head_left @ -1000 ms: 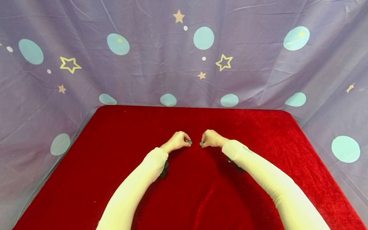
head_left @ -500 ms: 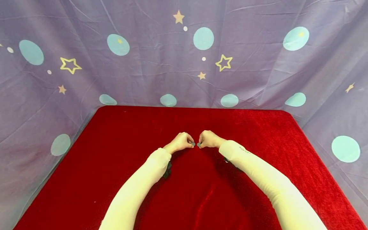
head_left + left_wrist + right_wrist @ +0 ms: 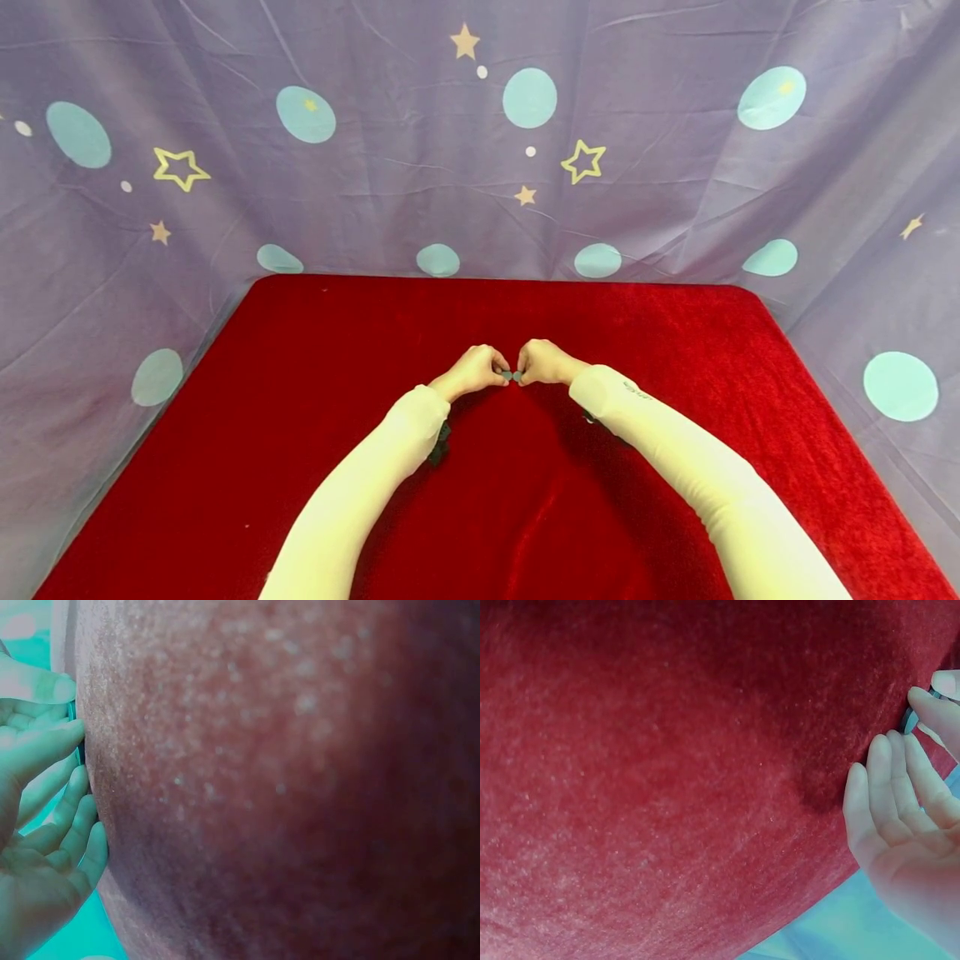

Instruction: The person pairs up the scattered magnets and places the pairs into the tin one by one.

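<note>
In the head view my left hand (image 3: 476, 370) and right hand (image 3: 546, 363) meet near the middle of the table, fingertips nearly together. Between its thumb and fingers the left hand pinches a small grey disc (image 3: 507, 376). A similar grey disc (image 3: 517, 377) is pinched by the right hand. The two discs face each other edge to edge; whether they touch cannot be told. Seen from the right wrist, the right hand's disc (image 3: 910, 720) stands on edge close to the red cloth. The left wrist view shows the left hand (image 3: 45, 847) at its left edge, fingers low over the cloth.
Red velvet cloth (image 3: 337, 333) covers the table. Purple curtains (image 3: 405, 167) with stars and dots hang at the back and both sides. A dark device (image 3: 440, 443) sits under the left wrist.
Both hands have come together, left hand moving right and right hand moving left. The gap between the discs has narrowed to almost nothing, and both are held throughout.
</note>
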Demonstrator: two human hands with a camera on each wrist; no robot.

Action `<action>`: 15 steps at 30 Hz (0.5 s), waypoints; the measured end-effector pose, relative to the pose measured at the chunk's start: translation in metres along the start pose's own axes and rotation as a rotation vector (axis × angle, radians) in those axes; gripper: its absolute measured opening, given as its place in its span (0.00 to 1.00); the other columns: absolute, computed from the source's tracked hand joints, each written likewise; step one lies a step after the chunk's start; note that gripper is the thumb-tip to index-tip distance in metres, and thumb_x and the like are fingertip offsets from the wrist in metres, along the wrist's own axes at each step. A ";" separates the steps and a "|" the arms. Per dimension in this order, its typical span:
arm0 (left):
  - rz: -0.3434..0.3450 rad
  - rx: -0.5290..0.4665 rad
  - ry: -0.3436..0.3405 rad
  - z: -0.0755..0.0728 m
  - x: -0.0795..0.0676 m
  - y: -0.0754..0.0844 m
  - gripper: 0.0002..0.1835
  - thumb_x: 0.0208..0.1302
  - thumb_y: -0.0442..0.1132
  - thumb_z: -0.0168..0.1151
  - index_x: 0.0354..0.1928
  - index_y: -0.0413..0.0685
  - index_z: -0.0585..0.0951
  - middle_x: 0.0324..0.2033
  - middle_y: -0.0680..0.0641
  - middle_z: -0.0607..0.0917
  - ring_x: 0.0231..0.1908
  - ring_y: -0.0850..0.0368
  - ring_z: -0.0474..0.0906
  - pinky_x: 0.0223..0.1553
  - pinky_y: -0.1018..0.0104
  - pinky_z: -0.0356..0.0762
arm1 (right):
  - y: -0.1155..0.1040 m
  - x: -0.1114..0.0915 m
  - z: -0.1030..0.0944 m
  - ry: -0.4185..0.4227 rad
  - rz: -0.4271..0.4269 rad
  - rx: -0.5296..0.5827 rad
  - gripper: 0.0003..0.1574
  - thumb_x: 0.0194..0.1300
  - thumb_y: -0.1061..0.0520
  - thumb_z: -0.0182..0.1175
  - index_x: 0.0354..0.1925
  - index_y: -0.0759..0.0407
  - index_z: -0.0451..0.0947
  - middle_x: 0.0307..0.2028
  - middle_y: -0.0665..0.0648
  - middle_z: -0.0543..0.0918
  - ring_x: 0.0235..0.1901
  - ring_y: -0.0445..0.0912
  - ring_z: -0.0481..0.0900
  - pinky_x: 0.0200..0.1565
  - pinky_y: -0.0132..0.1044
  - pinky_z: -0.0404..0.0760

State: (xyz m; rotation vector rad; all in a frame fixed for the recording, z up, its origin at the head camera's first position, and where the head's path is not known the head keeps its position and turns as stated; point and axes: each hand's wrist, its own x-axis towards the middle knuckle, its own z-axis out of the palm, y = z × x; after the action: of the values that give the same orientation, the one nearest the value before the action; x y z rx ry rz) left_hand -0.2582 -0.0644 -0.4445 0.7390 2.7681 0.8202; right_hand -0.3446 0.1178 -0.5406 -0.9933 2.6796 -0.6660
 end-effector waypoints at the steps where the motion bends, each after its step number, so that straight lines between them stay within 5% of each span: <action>1: -0.002 0.003 0.000 0.000 0.000 0.000 0.09 0.46 0.34 0.70 0.33 0.40 0.85 0.27 0.47 0.86 0.30 0.57 0.80 0.34 0.72 0.74 | 0.006 0.003 0.004 0.001 -0.001 -0.013 0.11 0.40 0.50 0.73 0.22 0.53 0.83 0.21 0.49 0.82 0.23 0.40 0.76 0.27 0.32 0.73; 4: -0.005 0.014 -0.001 0.000 0.001 0.000 0.09 0.46 0.34 0.70 0.33 0.41 0.85 0.27 0.47 0.85 0.30 0.57 0.79 0.34 0.72 0.74 | 0.029 0.012 0.020 0.047 -0.021 -0.043 0.11 0.39 0.51 0.73 0.22 0.54 0.82 0.20 0.48 0.82 0.22 0.39 0.76 0.25 0.31 0.73; 7: 0.000 0.031 -0.004 0.000 0.001 0.000 0.10 0.47 0.35 0.70 0.34 0.41 0.85 0.27 0.47 0.85 0.31 0.57 0.79 0.35 0.71 0.74 | 0.060 0.027 0.036 0.006 0.035 -0.051 0.17 0.37 0.45 0.74 0.26 0.49 0.82 0.22 0.45 0.82 0.24 0.37 0.78 0.29 0.32 0.75; 10: 0.002 0.034 -0.007 0.000 0.000 0.000 0.11 0.47 0.35 0.70 0.36 0.41 0.84 0.28 0.46 0.84 0.32 0.55 0.79 0.37 0.69 0.74 | 0.116 0.051 0.067 -0.003 0.057 -0.045 0.26 0.28 0.34 0.74 0.28 0.41 0.80 0.21 0.39 0.80 0.24 0.34 0.77 0.29 0.31 0.76; 11: 0.003 0.033 -0.011 -0.001 -0.001 0.000 0.12 0.47 0.35 0.70 0.36 0.40 0.84 0.29 0.46 0.84 0.33 0.55 0.79 0.38 0.68 0.74 | 0.093 0.040 0.051 -0.029 0.088 -0.033 0.25 0.30 0.35 0.74 0.29 0.42 0.81 0.22 0.41 0.81 0.25 0.35 0.78 0.31 0.32 0.77; 12: 0.006 0.031 -0.012 -0.001 -0.001 0.000 0.12 0.48 0.35 0.70 0.37 0.40 0.84 0.30 0.46 0.84 0.34 0.55 0.79 0.39 0.67 0.74 | 0.097 0.039 0.052 -0.030 0.069 -0.022 0.26 0.31 0.35 0.74 0.30 0.43 0.81 0.23 0.41 0.82 0.26 0.35 0.79 0.32 0.33 0.77; 15: 0.016 0.016 -0.008 -0.002 -0.003 0.003 0.12 0.49 0.35 0.69 0.38 0.40 0.83 0.31 0.45 0.85 0.35 0.54 0.80 0.41 0.66 0.75 | 0.008 -0.009 -0.010 -0.066 0.106 0.033 0.20 0.39 0.46 0.73 0.31 0.55 0.82 0.25 0.49 0.84 0.28 0.40 0.80 0.35 0.35 0.78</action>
State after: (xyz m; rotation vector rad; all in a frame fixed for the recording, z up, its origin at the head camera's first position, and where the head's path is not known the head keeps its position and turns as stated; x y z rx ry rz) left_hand -0.2546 -0.0652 -0.4415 0.7659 2.7687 0.7974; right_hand -0.3457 0.1328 -0.5356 -0.8432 2.6340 -0.6423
